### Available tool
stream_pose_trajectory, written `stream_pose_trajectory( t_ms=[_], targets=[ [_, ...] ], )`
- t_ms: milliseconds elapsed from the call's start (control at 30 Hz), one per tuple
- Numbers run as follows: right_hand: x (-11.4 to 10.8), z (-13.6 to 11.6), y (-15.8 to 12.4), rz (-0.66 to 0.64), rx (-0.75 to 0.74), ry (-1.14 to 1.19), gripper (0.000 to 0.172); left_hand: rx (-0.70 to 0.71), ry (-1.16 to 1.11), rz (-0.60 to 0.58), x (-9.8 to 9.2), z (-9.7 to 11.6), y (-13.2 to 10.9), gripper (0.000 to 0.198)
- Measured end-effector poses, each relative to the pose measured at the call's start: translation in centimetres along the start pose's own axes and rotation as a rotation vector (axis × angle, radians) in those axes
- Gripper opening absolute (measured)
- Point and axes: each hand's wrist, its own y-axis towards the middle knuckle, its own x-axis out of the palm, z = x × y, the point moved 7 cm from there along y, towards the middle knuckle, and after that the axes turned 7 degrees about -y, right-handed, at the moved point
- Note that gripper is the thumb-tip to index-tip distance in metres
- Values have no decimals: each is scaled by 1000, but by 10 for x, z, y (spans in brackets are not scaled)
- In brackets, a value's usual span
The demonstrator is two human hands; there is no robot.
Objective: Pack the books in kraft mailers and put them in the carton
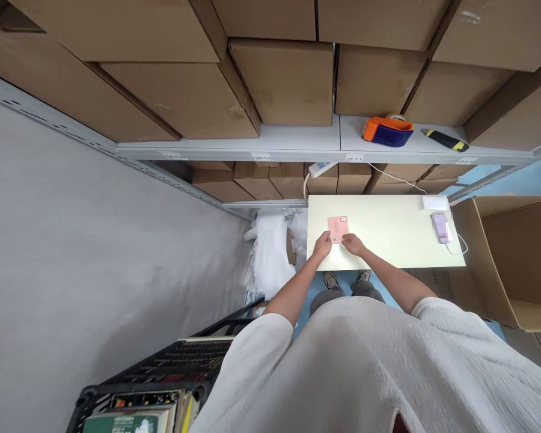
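A small pink square item (338,228), with a red-outlined shape in its top right corner and faint print, lies at the left part of the pale table (388,252). My left hand (323,245) has its fingers closed on the lower left edge of this pink item. At its lower right corner, my right hand (353,244) grips it with thumb and fingers. Both forearms reach in from the near side.
On the shelf above are an orange and blue tape dispenser (388,132) and a yellow-black cutter (446,139). A phone (440,227) and white box (435,203) sit at the table's right. An open carton (518,258) stands beside it; a black crate (162,379) holds books.
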Motion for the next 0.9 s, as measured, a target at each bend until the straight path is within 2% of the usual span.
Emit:
stream_pose_trajectory(
  t_ms=[133, 200, 467, 633, 767, 900],
  targets=[
    [1, 8, -2, -31, 69, -22, 18, 72, 174, -162, 17, -5, -8, 62],
    [-1, 10, -1, -28, 65, -3, 22, 96, 247, -205, 22, -7, -11, 66],
    [-2, 25, -1, -2, 191, 124, 50, 86, 407, -232, 20, -3, -13, 64],
    [0, 27, -1, 19, 255, 231, 65, 85, 359, -226, 23, -4, -12, 65],
    [-3, 34, 1, 62, 354, 361, 71, 83, 320, -213, 23, -8, -12, 68],
    [1, 36, 6, 45, 349, 379, 70, 83, 326, -213, 20, -10, -12, 68]
  ],
)
